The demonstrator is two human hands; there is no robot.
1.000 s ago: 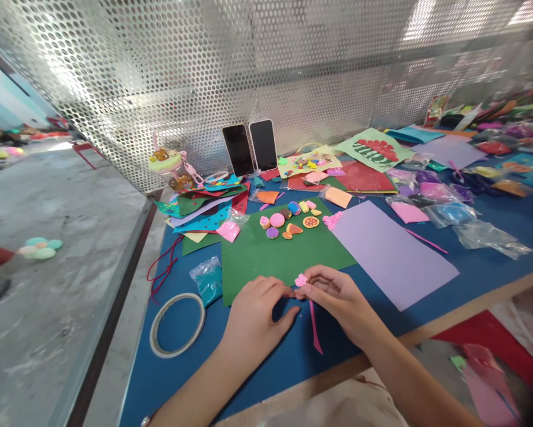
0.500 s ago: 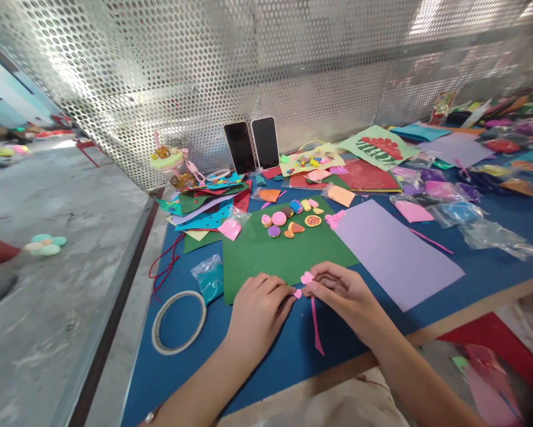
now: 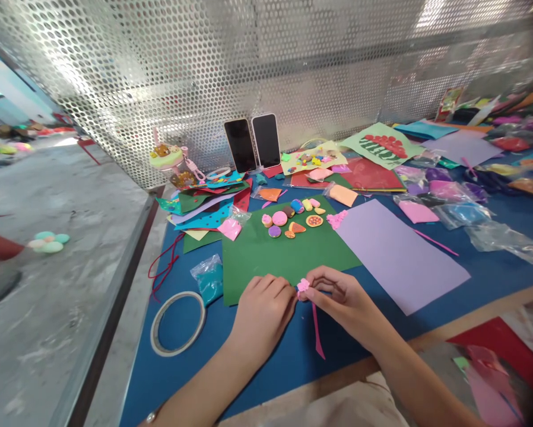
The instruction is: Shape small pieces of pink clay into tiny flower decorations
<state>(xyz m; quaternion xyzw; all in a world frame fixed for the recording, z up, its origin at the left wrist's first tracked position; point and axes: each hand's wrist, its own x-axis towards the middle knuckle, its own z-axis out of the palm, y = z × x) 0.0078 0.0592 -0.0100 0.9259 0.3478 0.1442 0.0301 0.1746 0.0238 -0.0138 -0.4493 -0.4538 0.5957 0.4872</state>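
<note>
My right hand (image 3: 344, 305) pinches a small pink flower (image 3: 303, 285) between thumb and fingertips, above the front edge of a green sheet (image 3: 262, 258). Facing it, my left hand (image 3: 263, 320) has its thumb and forefinger closed at the flower's left side. The small pink piece at those left fingertips is mostly hidden behind the flower. A narrow pink strip (image 3: 317, 335) lies on the blue table just below the right fingers. On the green sheet sit several little food-shaped pieces, among them a round pizza shape (image 3: 314, 220) and a pink disc (image 3: 279, 219).
A roll of tape (image 3: 178, 324) and a bag of teal clay (image 3: 209, 281) lie left of my hands. To the right is a lilac sheet (image 3: 404, 255). Two phones (image 3: 266, 141) lean on the perforated metal panel (image 3: 320, 65) behind. Clay bags (image 3: 418, 212) crowd the right.
My right hand has brought the flower slightly left and down to my left fingertips. The small pink piece there, plain before, is now mostly covered.
</note>
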